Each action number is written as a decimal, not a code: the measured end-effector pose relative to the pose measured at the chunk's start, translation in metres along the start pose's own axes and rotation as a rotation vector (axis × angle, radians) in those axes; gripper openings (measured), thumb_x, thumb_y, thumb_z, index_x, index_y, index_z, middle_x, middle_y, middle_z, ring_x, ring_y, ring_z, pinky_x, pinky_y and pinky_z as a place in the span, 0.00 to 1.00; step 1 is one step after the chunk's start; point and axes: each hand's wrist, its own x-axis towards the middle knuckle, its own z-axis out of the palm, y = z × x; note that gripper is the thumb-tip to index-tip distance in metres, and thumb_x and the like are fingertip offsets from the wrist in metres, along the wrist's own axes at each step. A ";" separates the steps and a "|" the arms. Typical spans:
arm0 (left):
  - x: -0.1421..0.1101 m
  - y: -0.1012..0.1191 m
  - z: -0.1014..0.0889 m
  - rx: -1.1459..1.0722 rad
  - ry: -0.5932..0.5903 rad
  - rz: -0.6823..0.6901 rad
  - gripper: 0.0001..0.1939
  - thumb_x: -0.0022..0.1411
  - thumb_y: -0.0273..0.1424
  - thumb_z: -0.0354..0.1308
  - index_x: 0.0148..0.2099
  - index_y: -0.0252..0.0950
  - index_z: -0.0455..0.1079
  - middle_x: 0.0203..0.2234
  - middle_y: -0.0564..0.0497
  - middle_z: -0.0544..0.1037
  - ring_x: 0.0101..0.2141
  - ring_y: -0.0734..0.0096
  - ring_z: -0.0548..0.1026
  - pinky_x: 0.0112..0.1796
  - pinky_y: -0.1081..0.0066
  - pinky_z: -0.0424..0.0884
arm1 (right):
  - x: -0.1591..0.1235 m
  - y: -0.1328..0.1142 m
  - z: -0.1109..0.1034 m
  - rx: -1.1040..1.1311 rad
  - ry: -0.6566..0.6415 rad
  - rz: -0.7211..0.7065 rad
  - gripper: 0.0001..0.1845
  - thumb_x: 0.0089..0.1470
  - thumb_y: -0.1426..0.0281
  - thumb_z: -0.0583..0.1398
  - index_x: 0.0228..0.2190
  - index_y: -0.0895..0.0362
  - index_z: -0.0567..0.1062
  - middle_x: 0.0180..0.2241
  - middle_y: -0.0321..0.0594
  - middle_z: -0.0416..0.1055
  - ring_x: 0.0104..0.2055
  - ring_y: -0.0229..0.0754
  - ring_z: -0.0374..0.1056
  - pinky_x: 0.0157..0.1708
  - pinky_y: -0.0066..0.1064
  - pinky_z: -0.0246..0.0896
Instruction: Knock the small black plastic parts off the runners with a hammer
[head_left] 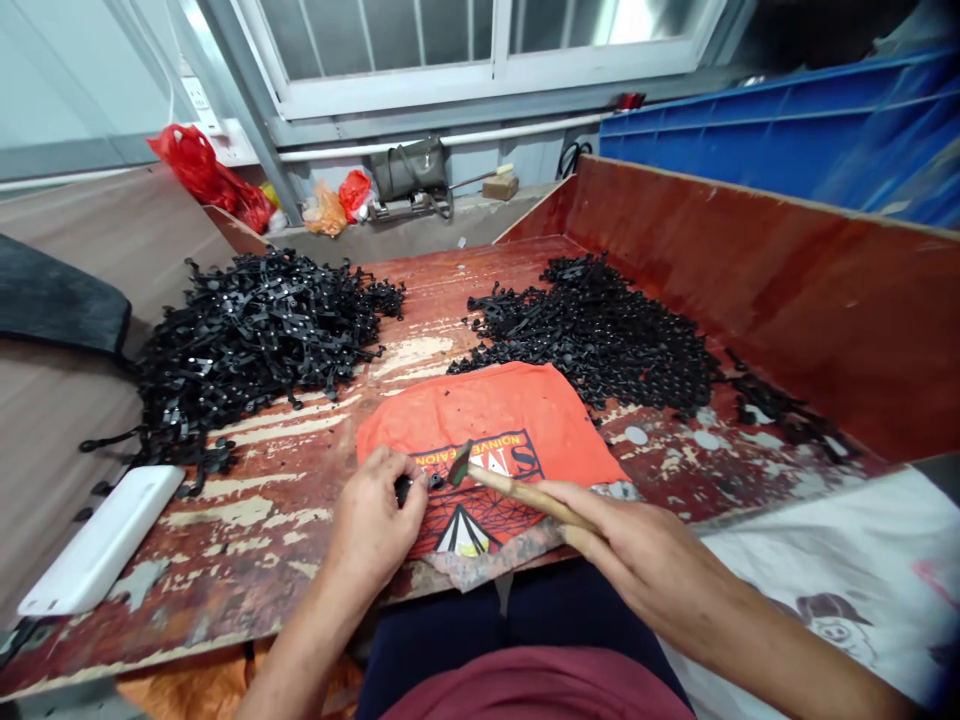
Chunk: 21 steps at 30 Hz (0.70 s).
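Note:
My left hand [379, 510] is closed, its thumb and fingers pinching a small black part [403, 489] over an orange printed cloth [480, 410]. Most of that part is hidden by the fingers; a small round black end shows just beyond the thumb. My right hand [611, 525] is wrapped round the wooden handle of a small hammer [517, 490]. Its short dark head lies crosswise, close to the fingertips of my left hand. The cloth is spread on a worn red-brown tabletop [255, 510] at the front edge.
Heaps of black parts lie at left [255, 330] and right [600, 340]. A white rectangular device [105, 540] rests front left. A red-brown board [750, 260] walls the right side, with a blue crate [787, 140] behind. Plastic bags [214, 180] sit at the back left.

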 end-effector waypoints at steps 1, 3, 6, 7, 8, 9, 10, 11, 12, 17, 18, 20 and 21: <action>0.000 0.000 0.000 -0.002 -0.004 -0.004 0.08 0.62 0.30 0.53 0.29 0.38 0.67 0.27 0.52 0.72 0.32 0.67 0.73 0.36 0.69 0.64 | 0.002 -0.002 -0.001 -0.001 0.007 -0.032 0.25 0.67 0.70 0.50 0.61 0.36 0.64 0.49 0.35 0.77 0.41 0.45 0.77 0.38 0.34 0.70; 0.000 -0.001 0.001 -0.003 -0.008 -0.012 0.08 0.62 0.29 0.53 0.29 0.38 0.67 0.28 0.52 0.72 0.32 0.67 0.73 0.36 0.69 0.64 | 0.006 -0.006 -0.003 -0.008 0.008 -0.081 0.29 0.68 0.71 0.49 0.64 0.32 0.58 0.54 0.33 0.74 0.45 0.46 0.76 0.41 0.36 0.72; 0.000 -0.001 0.001 -0.008 -0.006 -0.015 0.08 0.62 0.29 0.53 0.29 0.38 0.68 0.28 0.52 0.72 0.32 0.67 0.73 0.36 0.69 0.64 | 0.006 -0.011 -0.004 -0.042 0.002 -0.101 0.31 0.68 0.71 0.49 0.65 0.32 0.54 0.55 0.32 0.73 0.46 0.45 0.76 0.45 0.38 0.72; 0.000 -0.001 0.001 -0.011 -0.004 -0.015 0.08 0.62 0.29 0.53 0.29 0.38 0.68 0.28 0.52 0.73 0.32 0.67 0.73 0.36 0.69 0.64 | 0.006 -0.013 -0.003 -0.056 0.011 -0.107 0.31 0.68 0.71 0.49 0.66 0.32 0.53 0.55 0.32 0.73 0.47 0.45 0.76 0.46 0.38 0.72; 0.000 -0.001 0.001 -0.015 -0.001 -0.014 0.08 0.62 0.29 0.53 0.29 0.38 0.68 0.28 0.52 0.73 0.32 0.67 0.73 0.36 0.69 0.64 | 0.005 -0.013 -0.001 -0.069 0.028 -0.113 0.30 0.68 0.71 0.48 0.66 0.33 0.52 0.56 0.32 0.72 0.48 0.44 0.75 0.47 0.38 0.71; 0.000 -0.002 0.001 -0.017 -0.002 -0.013 0.08 0.62 0.29 0.53 0.29 0.38 0.68 0.28 0.52 0.73 0.33 0.67 0.73 0.36 0.69 0.64 | 0.005 -0.014 0.001 -0.083 0.055 -0.122 0.30 0.69 0.70 0.48 0.66 0.35 0.52 0.56 0.33 0.72 0.48 0.44 0.75 0.48 0.38 0.71; 0.000 -0.002 0.001 -0.019 -0.003 -0.013 0.08 0.62 0.29 0.53 0.29 0.38 0.68 0.28 0.52 0.73 0.33 0.66 0.73 0.36 0.69 0.64 | 0.005 -0.014 0.004 -0.102 0.088 -0.129 0.30 0.69 0.70 0.48 0.67 0.37 0.52 0.55 0.35 0.73 0.48 0.45 0.75 0.48 0.38 0.71; 0.000 -0.002 0.001 -0.021 -0.004 -0.013 0.08 0.62 0.29 0.53 0.29 0.38 0.68 0.28 0.51 0.73 0.33 0.66 0.73 0.36 0.69 0.65 | 0.005 -0.013 0.007 -0.129 0.124 -0.135 0.29 0.69 0.69 0.48 0.67 0.39 0.52 0.53 0.37 0.74 0.47 0.46 0.75 0.48 0.39 0.71; 0.000 -0.002 0.001 -0.023 -0.005 -0.014 0.09 0.62 0.30 0.53 0.29 0.38 0.69 0.27 0.51 0.73 0.33 0.66 0.73 0.36 0.69 0.65 | 0.005 -0.013 0.010 -0.166 0.152 -0.136 0.29 0.68 0.69 0.48 0.67 0.40 0.52 0.51 0.39 0.76 0.44 0.46 0.76 0.46 0.40 0.72; -0.001 -0.001 0.002 -0.026 0.007 -0.016 0.09 0.63 0.30 0.53 0.29 0.38 0.69 0.28 0.51 0.73 0.32 0.66 0.73 0.35 0.69 0.64 | 0.008 -0.008 0.019 -0.289 0.114 -0.088 0.30 0.67 0.71 0.49 0.66 0.38 0.55 0.38 0.38 0.79 0.33 0.47 0.77 0.37 0.39 0.75; -0.002 -0.001 0.002 -0.027 0.009 -0.013 0.09 0.63 0.30 0.53 0.29 0.38 0.69 0.28 0.51 0.73 0.32 0.66 0.73 0.36 0.69 0.64 | 0.007 -0.007 0.019 -0.279 0.125 -0.090 0.30 0.67 0.71 0.49 0.66 0.38 0.55 0.39 0.38 0.79 0.35 0.47 0.77 0.38 0.38 0.74; -0.003 -0.002 0.002 -0.032 0.010 -0.009 0.09 0.63 0.30 0.53 0.30 0.38 0.69 0.28 0.50 0.73 0.33 0.66 0.73 0.36 0.68 0.64 | 0.004 -0.008 0.018 -0.250 0.201 -0.120 0.30 0.67 0.71 0.49 0.67 0.43 0.55 0.41 0.42 0.79 0.38 0.47 0.77 0.42 0.37 0.73; -0.004 -0.002 0.002 -0.036 0.008 -0.009 0.09 0.63 0.30 0.53 0.30 0.38 0.69 0.29 0.50 0.73 0.33 0.66 0.73 0.36 0.68 0.64 | 0.003 -0.008 0.017 -0.237 0.240 -0.134 0.30 0.67 0.72 0.49 0.67 0.45 0.54 0.42 0.43 0.79 0.39 0.47 0.77 0.43 0.37 0.73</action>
